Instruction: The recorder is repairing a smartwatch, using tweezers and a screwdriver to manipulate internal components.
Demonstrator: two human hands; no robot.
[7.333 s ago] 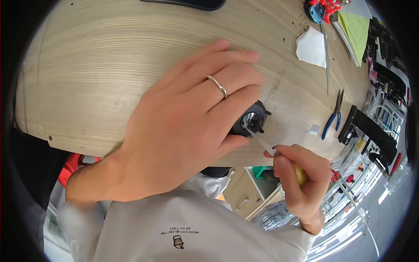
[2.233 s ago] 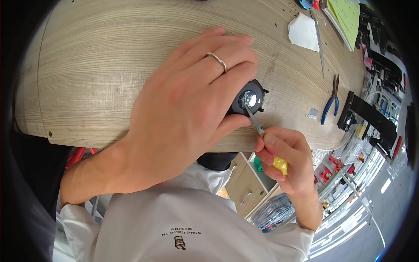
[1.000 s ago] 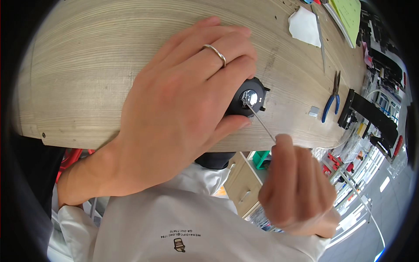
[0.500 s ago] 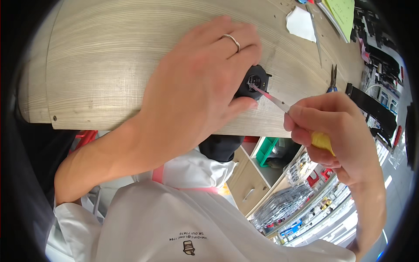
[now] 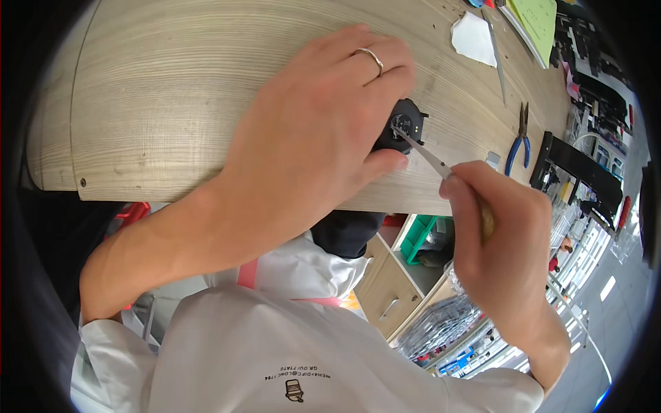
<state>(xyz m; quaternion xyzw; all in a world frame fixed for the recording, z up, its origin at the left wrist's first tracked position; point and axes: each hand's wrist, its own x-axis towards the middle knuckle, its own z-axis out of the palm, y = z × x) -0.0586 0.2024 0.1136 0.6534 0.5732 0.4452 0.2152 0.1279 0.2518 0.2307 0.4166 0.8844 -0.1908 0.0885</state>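
My left hand, a ring on one finger, presses down on a black round watch body on the tabletop. Its thumb lies along the near edge, and the hand hides the watch's left side. My right hand is closed around a slim pointed metal tool, whose yellowish handle is partly covered by the fingers. The tip meets the round dark window in the middle of the watch's upward face. Whether the tool is a blade or tweezers, I cannot tell.
Blue-handled pliers lie right of the watch. Behind them are a long thin metal tool, a white paper scrap and a green notepad. A black bracket-like object stands at right. Below the wooden table's edge is a drawer.
My right hand has shifted and turned slightly left and downward, uncovering the pliers' handles. The tool's tip stays at the watch's centre. My left hand is almost still.
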